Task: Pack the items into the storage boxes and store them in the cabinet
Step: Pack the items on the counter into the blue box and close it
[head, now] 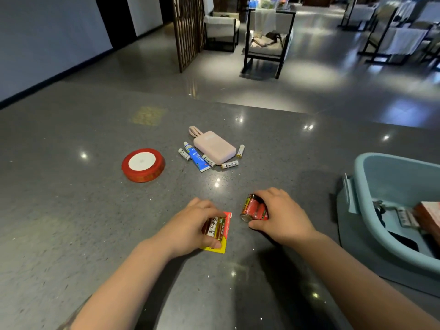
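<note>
Left hand (193, 222): curled round a battery card (217, 231), thumb at its near end, fingers over the far end; card low on the counter (71, 222), whether touching or just lifted cannot be told.
Right hand (279, 214): clamped on a red battery pack (254, 208), thumb at the near end, fingers over the top.
Box (364, 210): pale blue, open, at the right edge of the counter, already holding a few things.
Key relation: box lies to the right of both hands; right hand the nearer, left hand would have to cross over.
Long axes: card and pack both run roughly near to far, tipped slightly rightward.
Step, as judged: carry both loads right and down into the box, right hand likely first.
Left to pack: ribbon roll (143, 165) far left; pink power bank (214, 146), blue tube (197, 157) and loose batteries (229, 164) clustered at centre, well apart from both hands.
Cabinet: not in view.
</note>
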{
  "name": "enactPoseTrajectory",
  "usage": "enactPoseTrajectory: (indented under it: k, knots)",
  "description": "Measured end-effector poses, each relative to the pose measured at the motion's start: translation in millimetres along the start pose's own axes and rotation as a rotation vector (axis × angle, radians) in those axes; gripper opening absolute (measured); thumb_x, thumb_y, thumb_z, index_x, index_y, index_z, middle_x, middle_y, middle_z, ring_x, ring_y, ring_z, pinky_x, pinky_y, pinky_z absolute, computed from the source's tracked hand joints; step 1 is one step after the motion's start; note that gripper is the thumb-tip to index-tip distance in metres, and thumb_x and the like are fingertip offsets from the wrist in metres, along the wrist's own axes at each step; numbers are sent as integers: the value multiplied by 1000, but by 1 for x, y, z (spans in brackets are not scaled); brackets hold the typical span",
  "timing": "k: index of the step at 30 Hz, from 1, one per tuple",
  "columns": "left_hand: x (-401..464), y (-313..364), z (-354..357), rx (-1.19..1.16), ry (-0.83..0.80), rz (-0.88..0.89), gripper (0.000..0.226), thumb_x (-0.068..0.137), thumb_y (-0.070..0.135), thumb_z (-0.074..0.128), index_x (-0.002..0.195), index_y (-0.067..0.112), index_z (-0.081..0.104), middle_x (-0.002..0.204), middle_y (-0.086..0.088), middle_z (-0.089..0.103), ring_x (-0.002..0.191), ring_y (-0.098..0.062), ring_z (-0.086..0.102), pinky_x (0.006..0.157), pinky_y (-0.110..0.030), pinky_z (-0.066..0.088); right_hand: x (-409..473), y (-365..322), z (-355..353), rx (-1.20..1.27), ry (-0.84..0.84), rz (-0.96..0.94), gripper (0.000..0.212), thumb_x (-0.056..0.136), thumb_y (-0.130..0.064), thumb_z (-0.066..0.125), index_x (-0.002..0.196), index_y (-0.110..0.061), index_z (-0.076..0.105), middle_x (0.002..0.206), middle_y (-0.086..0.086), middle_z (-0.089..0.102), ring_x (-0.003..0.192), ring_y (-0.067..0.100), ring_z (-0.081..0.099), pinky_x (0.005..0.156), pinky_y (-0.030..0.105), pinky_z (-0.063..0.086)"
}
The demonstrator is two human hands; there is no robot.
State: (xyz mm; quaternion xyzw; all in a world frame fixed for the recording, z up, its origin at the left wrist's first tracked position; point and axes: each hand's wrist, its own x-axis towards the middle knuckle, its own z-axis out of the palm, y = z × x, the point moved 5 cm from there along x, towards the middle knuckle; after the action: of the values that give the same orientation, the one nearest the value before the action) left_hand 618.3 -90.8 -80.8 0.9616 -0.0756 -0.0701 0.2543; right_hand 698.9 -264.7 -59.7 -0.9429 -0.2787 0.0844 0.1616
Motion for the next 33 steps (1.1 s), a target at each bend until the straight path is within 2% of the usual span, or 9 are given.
enactPoseTrajectory:
  k: [5, 9, 11, 13, 18, 21, 25, 30, 33]
  knots:
    - [2, 21, -23, -19, 99, -4, 67, 66, 47, 78, 126, 29, 54, 105, 13, 47, 104, -9, 40, 93, -22, 35, -26, -1, -31, 82, 75, -1, 66, 69, -45, 76, 127, -30, 49, 118, -8, 51, 115, 13, 42, 93, 33, 42]
    - [13, 62, -64, -38, 244, 90, 65, 62, 53, 76, 121, 34, 57, 105, 19, 49, 102, -3, 40, 88, -6, 27, -61, -1, -80, 140, 211, -23, 66, 66, -52, 73, 125, -33, 50, 113, -14, 51, 112, 8, 43, 94, 29, 41]
    - [25, 95, -80, -26, 276, 163, 66, 60, 62, 74, 118, 35, 58, 106, 16, 52, 105, -7, 44, 92, -17, 32, -81, 8, -108, 145, 275, -17, 69, 65, -56, 71, 127, -36, 47, 113, -17, 49, 110, 5, 43, 93, 26, 40]
    - [41, 134, -87, 36, 292, 241, 68, 58, 65, 72, 117, 33, 60, 104, 13, 53, 102, -12, 47, 89, -28, 36, -102, 28, -134, 125, 321, 13, 69, 64, -58, 70, 126, -39, 46, 113, -20, 49, 108, 2, 43, 90, 23, 37]
    - [87, 223, -75, 12, 297, 375, 71, 56, 66, 62, 119, 33, 58, 105, 14, 51, 100, -9, 43, 83, -28, 35, -149, 107, -182, 72, 381, 168, 68, 61, -47, 80, 122, -30, 57, 112, -11, 58, 106, 9, 51, 93, 23, 39]
    - [114, 265, -58, -4, 293, 420, 70, 58, 63, 68, 119, 31, 58, 105, 14, 50, 101, -12, 44, 85, -30, 37, -170, 163, -198, 35, 406, 288, 67, 58, -42, 83, 120, -31, 59, 107, -12, 58, 104, 10, 55, 93, 26, 41]
    - [151, 301, -23, 8, 207, 428, 66, 62, 55, 74, 121, 31, 57, 107, 12, 52, 106, -13, 44, 90, -30, 38, -174, 218, -207, 7, 337, 335, 63, 52, -41, 85, 111, -33, 63, 94, -20, 58, 93, 6, 59, 82, 23, 45]
    - [178, 308, 17, 81, 81, 356, 67, 63, 57, 74, 122, 32, 55, 113, 11, 53, 111, -11, 45, 97, -37, 39, -124, 244, -197, -40, 174, 227, 58, 50, -44, 83, 104, -30, 65, 92, -14, 66, 83, 6, 60, 75, 26, 50]
    - [179, 303, 30, 164, 4, 318, 66, 63, 60, 73, 121, 34, 54, 110, 10, 53, 111, -12, 47, 94, -34, 39, -83, 247, -184, -76, 95, 178, 45, 50, -44, 80, 88, -26, 64, 80, -9, 65, 75, 13, 60, 67, 30, 51]
